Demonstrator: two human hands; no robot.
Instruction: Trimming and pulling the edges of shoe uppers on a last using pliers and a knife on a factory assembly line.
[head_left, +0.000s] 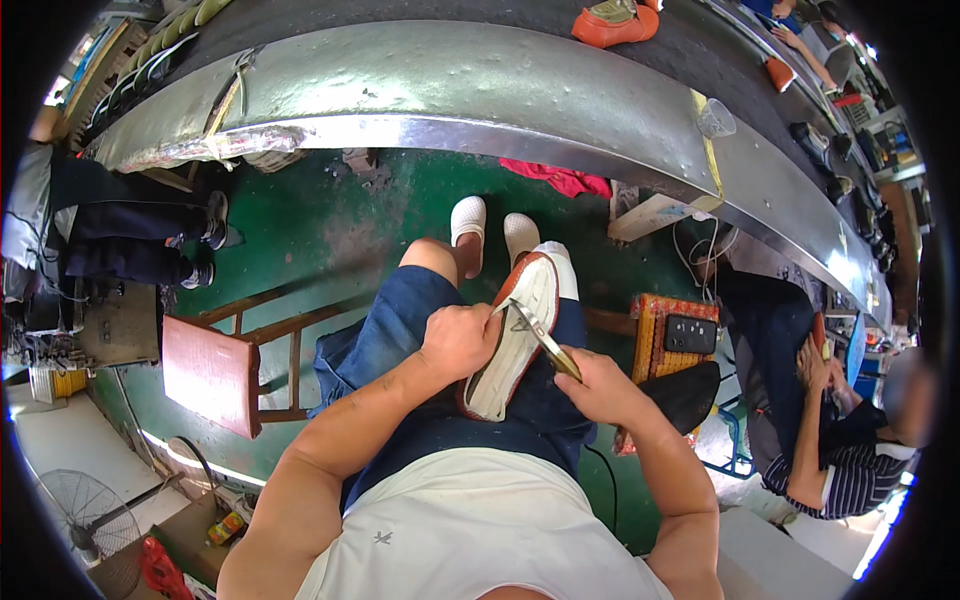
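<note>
The left hand [458, 340] gripped a shoe [512, 340] lying sole-up on the person's lap, fingers wrapped tight around its edge. The right hand [600, 385] was closed on pliers [545, 340], whose tip met the white sole near the orange rim. A red stool [212, 372] stood to the left on the green floor [330, 220], and the long metal bench [480, 90] curved ahead. The shoe rested only on the thigh, so I judged a hard pull could twist it loose or let the pliers slip toward the left thumb.
</note>
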